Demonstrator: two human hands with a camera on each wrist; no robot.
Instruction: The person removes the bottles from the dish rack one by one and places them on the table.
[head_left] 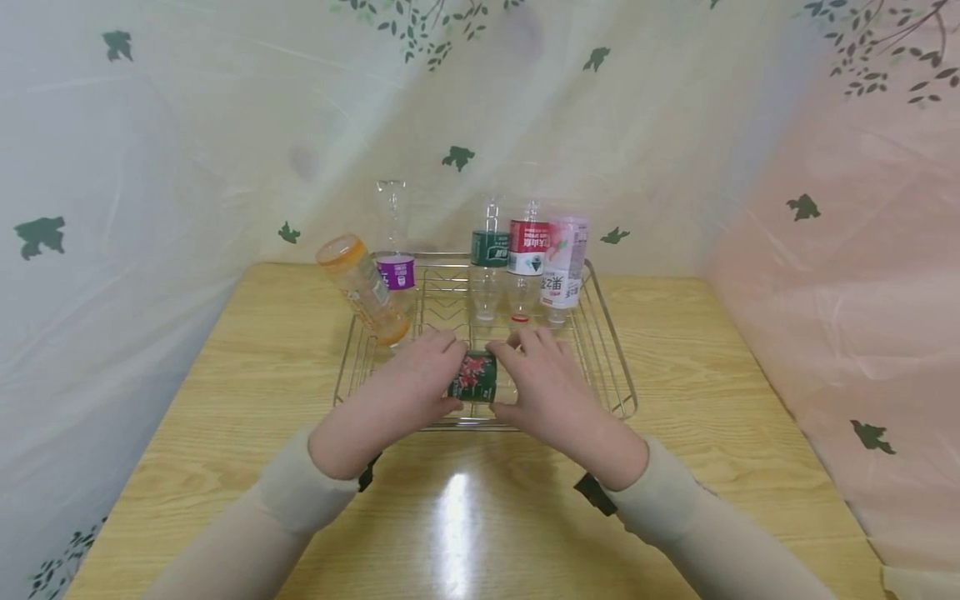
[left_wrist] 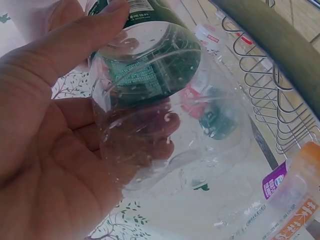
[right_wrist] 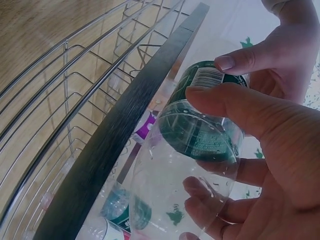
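Note:
A clear plastic bottle with a green label (head_left: 476, 377) printed with red lies sideways over the near part of the wire rack. My left hand (head_left: 412, 375) grips its left part, thumb on the near side and fingers on the far side. The right hand (head_left: 543, 383) holds the other part in the same way. Both wrist views show the thumbs on the label and the fingers round the clear plastic; in the right wrist view the left hand (right_wrist: 290, 55) is at the far part of the bottle (right_wrist: 200, 120). Its ends are mostly covered by the hands in the head view.
The metal wire rack (head_left: 615, 358) stands on a wooden table (head_left: 247, 375). At its back, upside down, are bottles with purple (head_left: 395, 271), green (head_left: 491, 248), red-and-white (head_left: 528, 258) and pink-and-white (head_left: 564, 262) labels. An orange-ended bottle (head_left: 363, 292) leans at the left.

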